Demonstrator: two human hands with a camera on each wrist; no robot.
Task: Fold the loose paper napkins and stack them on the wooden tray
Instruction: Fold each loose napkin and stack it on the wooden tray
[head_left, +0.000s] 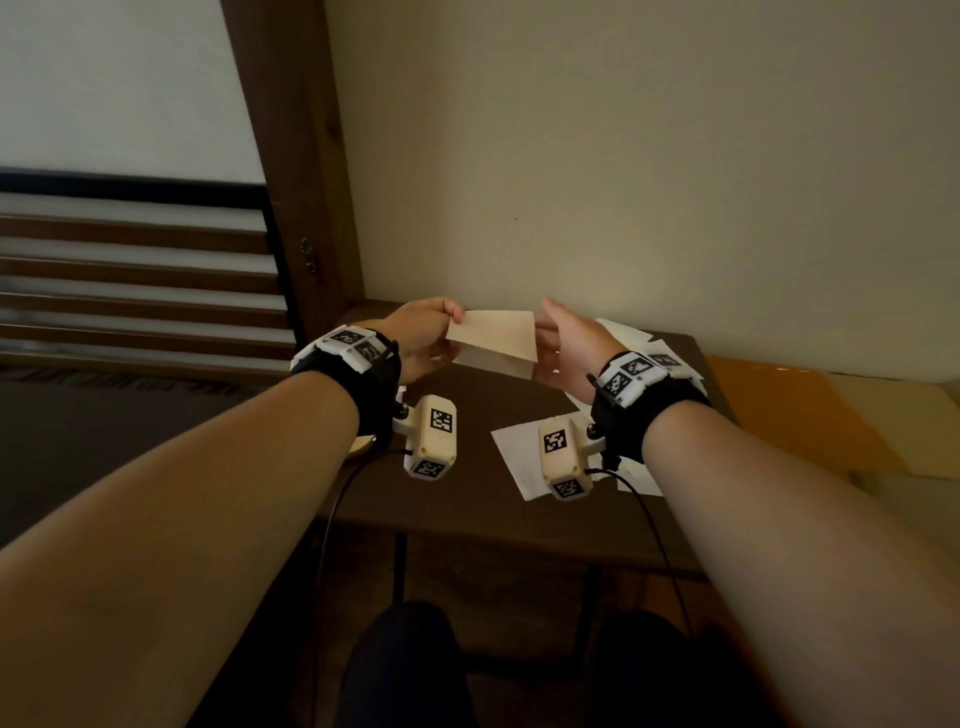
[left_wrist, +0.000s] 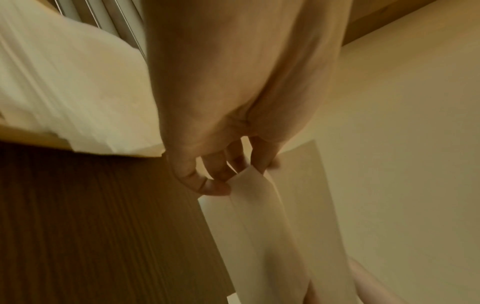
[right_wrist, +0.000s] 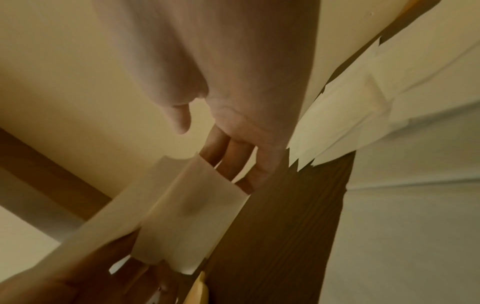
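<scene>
I can read no brand or words anywhere; the only markings I see are black-and-white square code tags on the two wrist bands and on the two cream camera boxes hanging under the wrists. My left hand (head_left: 422, 338) and right hand (head_left: 566, 347) hold one folded napkin (head_left: 494, 340) between them, raised above the far part of the dark worktop (head_left: 457, 499). The left grip pinches the napkin's left edge between thumb and curled fingers (left_wrist: 219, 186), which the left wrist view shows closed on a corner. On the right, the thumb stands up clear of the paper while the straight fingers (right_wrist: 235, 158) lie behind the napkin's right end; I cannot tell whether they pinch it. The napkin is folded over, two layers showing along its near edge. Loose napkins (head_left: 524, 457) lie flat on the right side of the worktop, overlapping; I count at least three sheets near and far of the right wrist, but the arm hides part of the heap. Only a pale sliver of the wooden tray (head_left: 361, 447) shows under the left wrist in the head view, and the left wrist view shows a white sheet lying on its pale wood. Right of the worktop lies an orange sheet (head_left: 795, 415).
</scene>
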